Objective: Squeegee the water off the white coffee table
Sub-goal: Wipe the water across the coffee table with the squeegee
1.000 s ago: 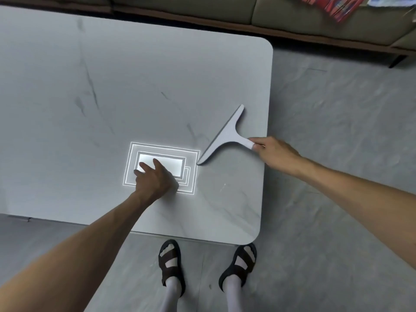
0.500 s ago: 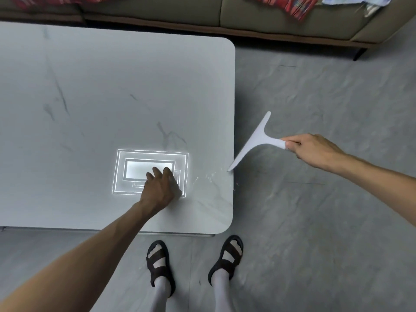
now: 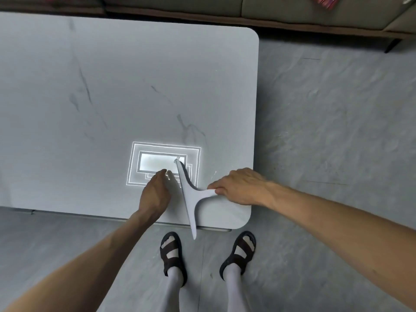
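Note:
The white coffee table has faint grey marble veins and fills the upper left. My right hand grips the short handle of a white T-shaped squeegee over the table's near right corner. Its blade runs from a bright ceiling-light reflection on the tabletop down past the near edge. My left hand rests on the table just left of the blade, fingers straight and pointing away from me. A few small water marks show near the right edge.
A sofa with a dark wooden base runs along the top of the view, close behind the table. Grey stone floor lies to the right. My feet in dark sandals stand at the table's near edge.
My right hand swept the squeegee off the table's right edge over the floor, then brought it back onto the near right corner with the blade turned lengthwise. My left hand stayed put.

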Available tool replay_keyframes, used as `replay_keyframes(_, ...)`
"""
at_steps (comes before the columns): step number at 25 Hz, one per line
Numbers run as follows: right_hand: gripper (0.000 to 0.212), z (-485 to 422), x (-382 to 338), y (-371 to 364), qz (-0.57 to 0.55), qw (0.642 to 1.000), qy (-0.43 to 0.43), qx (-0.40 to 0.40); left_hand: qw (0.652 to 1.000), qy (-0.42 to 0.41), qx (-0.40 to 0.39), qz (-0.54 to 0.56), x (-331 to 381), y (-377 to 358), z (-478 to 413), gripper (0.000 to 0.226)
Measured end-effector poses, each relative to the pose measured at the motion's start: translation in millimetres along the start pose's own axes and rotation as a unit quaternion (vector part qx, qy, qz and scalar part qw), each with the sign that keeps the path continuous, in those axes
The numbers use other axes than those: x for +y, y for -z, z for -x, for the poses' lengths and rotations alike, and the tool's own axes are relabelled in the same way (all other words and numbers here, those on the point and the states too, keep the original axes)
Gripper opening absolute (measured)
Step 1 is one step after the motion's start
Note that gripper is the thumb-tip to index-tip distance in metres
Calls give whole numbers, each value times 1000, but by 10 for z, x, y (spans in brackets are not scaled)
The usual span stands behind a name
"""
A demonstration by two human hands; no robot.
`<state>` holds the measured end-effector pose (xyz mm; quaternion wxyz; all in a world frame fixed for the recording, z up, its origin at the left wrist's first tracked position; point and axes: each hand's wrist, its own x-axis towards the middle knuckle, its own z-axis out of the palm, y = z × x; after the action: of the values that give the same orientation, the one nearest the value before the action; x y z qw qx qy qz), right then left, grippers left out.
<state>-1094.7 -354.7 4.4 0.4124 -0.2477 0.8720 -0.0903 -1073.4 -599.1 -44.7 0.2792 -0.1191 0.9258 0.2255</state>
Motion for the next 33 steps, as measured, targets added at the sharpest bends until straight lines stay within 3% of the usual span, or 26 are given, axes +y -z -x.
replay_keyframes(3,40,126,346,-7,31,999,-32,12,990,-122,17,-62,91,-102,76,55)
replay_keyframes(5,38,314,600,62,47,997,-58,18,984,-155,1,-89,177,-184,76,56)
replay_keyframes(7,36,526,853,149,48,994,-92,17,981,-161,-20,-108,306,-285,48,54)
replay_keyframes(11,35,842,1314,342,57,983,-169,34,990,-95,-55,-91,544,-352,15,48)
replay_keyframes(14,35,994,1411,549,84,975,-199,48,993,-82,-34,-77,575,-290,9,43)
replay_keyframes(17,34,900,1051,684,86,985,-143,51,999,-19,36,5,473,-173,42,36)
replay_keyframes(20,37,454,439,581,82,996,-23,14,989,77,90,93,182,-40,67,29)
replay_keyframes(24,37,-294,-336,163,67,993,88,-49,975,155,131,89,-295,165,69,31)
replay_keyframes(28,37,-686,-566,-32,44,994,79,-55,982,142,106,60,-534,230,45,45)
replay_keyframes(33,39,-556,-137,256,15,1000,26,1,994,66,61,63,-378,139,38,50)
